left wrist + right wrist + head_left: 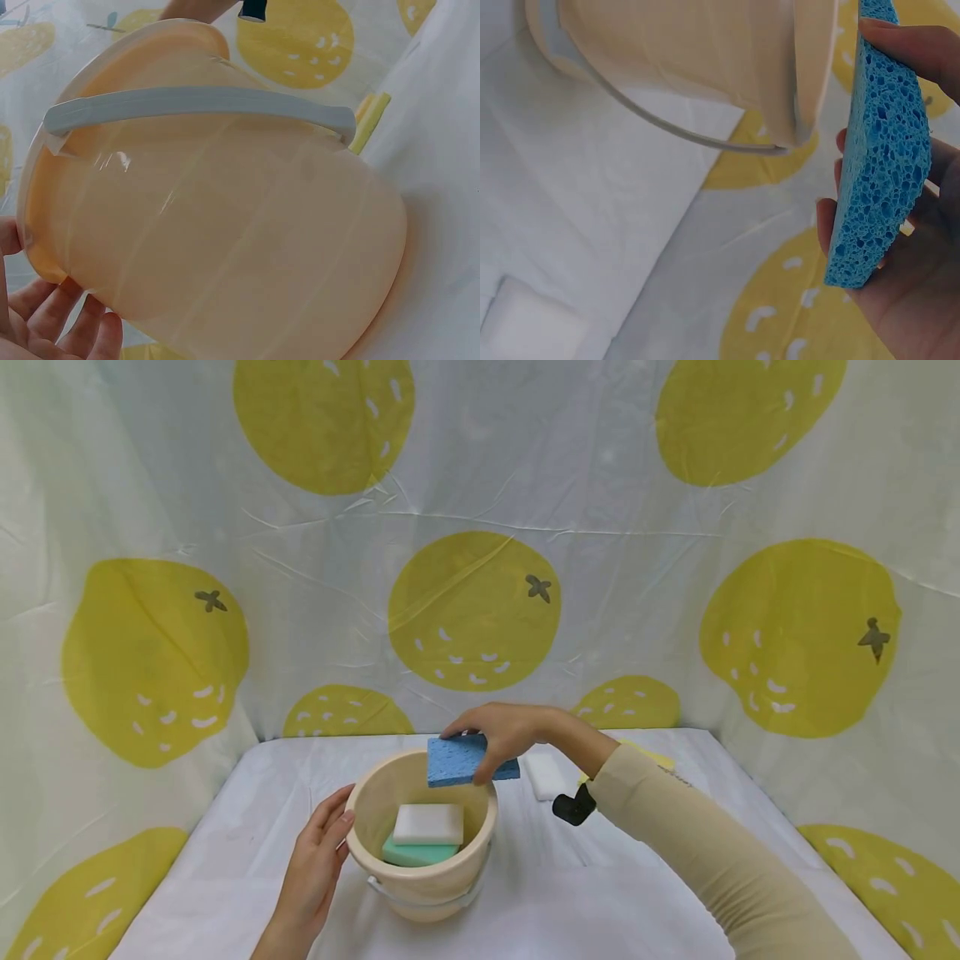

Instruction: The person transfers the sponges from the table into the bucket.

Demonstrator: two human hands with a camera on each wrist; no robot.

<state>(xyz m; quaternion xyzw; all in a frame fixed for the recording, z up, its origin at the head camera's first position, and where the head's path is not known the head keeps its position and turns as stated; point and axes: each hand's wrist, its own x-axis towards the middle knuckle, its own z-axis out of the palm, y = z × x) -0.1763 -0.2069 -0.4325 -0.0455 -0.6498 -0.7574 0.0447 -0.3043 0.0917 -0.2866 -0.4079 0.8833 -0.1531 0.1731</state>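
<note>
A cream bucket (427,885) with a grey handle (202,103) stands on the white-covered table. Its rim is held by my left hand (313,860), thumb over the edge and fingers along the outer wall. Above the far right part of the rim, my right hand (506,735) grips a blue sponge (453,762) between thumb and fingers. The right wrist view shows the sponge's porous face (889,165) close beside the bucket mouth. Inside the bucket, a white sponge block (429,823) lies on top of a green sponge (420,852).
Right of the bucket, a white block (545,777) lies on the table. Something yellow (648,754) is partly hidden behind the right forearm. A black strap piece (574,806) hangs at the right wrist. Lemon-patterned curtain (630,610) closes off the back and sides.
</note>
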